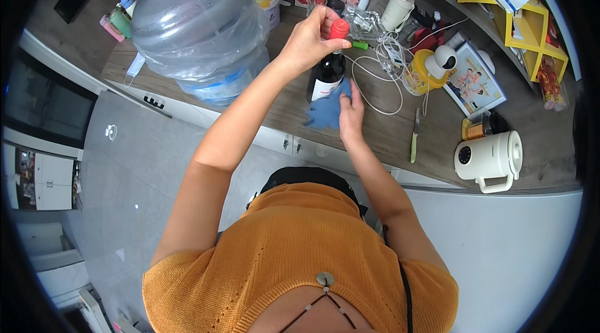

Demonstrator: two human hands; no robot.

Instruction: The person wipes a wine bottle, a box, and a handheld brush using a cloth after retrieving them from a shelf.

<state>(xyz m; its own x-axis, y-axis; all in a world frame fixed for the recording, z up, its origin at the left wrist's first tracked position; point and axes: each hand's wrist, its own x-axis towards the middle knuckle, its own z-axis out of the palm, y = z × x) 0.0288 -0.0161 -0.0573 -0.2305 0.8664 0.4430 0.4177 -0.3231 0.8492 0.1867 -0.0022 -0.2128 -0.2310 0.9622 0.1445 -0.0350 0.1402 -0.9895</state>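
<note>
1. A dark wine bottle (329,69) stands upright on the wooden counter (437,139), near its front edge, at about 12 o'clock from the person. It has a red cap (339,28) and a white label low on the body.
2. The left hand (310,39) is closed around the bottle's neck just under the cap, fingers wrapped.
3. The right hand (350,111) presses a blue cloth (325,111) against the bottle's foot; the fingers lie on the cloth and flat, not clenched. Whether it grips the cloth or only rests on it I cannot tell.
4. Handling, as judged: glass, stiff, smooth and probably slippery; if full, heavy and bottom-weighted; breaks if tipped off the edge. The neck suits steadying; to lift, a second hold low on the body looks safer.
5. At 10 o'clock of the bottle, close by, is a big clear water jug (200,27) in a plastic wrap; it crowds the left side.
6. At 2 to 3 o'clock lie tangled white cables (381,74), loose and near the bottle; beyond them a small white camera (445,57) on a yellow base.
7. At 4 o'clock, apart, lies a knife (414,136); farther right stands a white kettle (490,158).
8. Behind, at 12 o'clock, are boxes and a white cup (397,10).
</note>
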